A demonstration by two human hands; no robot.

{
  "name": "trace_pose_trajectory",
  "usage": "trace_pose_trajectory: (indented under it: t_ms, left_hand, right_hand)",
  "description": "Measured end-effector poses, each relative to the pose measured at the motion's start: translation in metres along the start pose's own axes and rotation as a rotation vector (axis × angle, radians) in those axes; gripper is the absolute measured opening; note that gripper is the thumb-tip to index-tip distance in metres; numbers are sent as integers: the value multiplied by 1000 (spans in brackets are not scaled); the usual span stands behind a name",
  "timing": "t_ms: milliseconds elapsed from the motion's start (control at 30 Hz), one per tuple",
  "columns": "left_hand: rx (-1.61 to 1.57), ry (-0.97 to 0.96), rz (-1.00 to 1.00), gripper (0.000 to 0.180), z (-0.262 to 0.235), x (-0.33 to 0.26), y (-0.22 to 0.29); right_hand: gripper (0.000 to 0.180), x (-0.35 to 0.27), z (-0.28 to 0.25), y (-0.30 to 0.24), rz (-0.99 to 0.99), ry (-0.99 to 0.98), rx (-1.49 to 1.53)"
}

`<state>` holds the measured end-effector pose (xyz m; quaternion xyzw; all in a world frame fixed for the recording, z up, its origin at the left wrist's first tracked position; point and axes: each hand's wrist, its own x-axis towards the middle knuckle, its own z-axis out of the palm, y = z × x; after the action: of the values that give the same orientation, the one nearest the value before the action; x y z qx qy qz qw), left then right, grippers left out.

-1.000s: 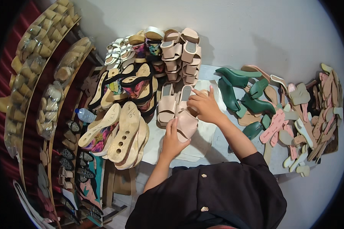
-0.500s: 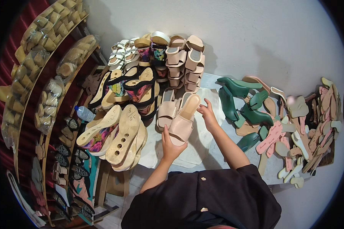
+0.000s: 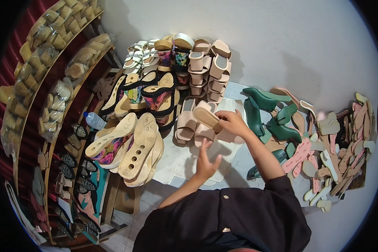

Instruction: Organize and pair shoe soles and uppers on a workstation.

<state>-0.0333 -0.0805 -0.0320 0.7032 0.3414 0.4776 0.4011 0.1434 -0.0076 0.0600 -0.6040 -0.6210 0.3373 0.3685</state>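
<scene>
White table (image 3: 185, 166): pink sandals (image 3: 188, 122) centre, wedge soles (image 3: 134, 145) left, green heels (image 3: 262, 111) right.

Green heels (image 3: 260, 111) right; wooden wedge soles (image 3: 138, 149) left; water bottle (image 3: 95, 121) beyond.

Left hand (image 3: 206, 161): forearm bare, entering from the lower middle and angled up and slightly right; palm turned down, fingers loosely spread and extended forward, thumb out to the side; nothing clasped in it. Right hand (image 3: 232, 123): arm reaching forward and to the left from a dark short sleeve at the shoulder, elbow bent, forearm bare; fingers curled inward in a closed grasp, knuckles uppermost. The two hands sit near each other, right ahead of left, not touching.
</scene>
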Motion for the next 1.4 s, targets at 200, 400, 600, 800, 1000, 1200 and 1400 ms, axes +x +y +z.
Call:
trace_pose_trajectory:
  t_ms: [200,400,600,800,1000,1200,1400]
  left_hand:
    - [321,16,133,64,-46,43,6]
    - [363,-297,-124,41,-64,73,-20]
    - [434,-159,-164,47,-46,86,-27]
    - [506,-72,-192,53,-22,80,-33]
    - [604,-2,-186,60,-24,75,-40]
    - [682,79,-158,68,-32,58,-51]
    - [760,173,-166,75,-39,13,-64]
  right_hand:
    - [20,18,3,-33,-307,-497,-981]
    - [19,34,39,-24,-575,-264,-1139]
    - [47,-2,63,13,-124,453,-357]
    - [53,-36,103,48,-299,284,-125]
    - [57,-31,95,60,-282,167,-143]
    - [54,-63,92,55,-184,336,-154]
    - [43,-143,51,84,-77,503,-3]
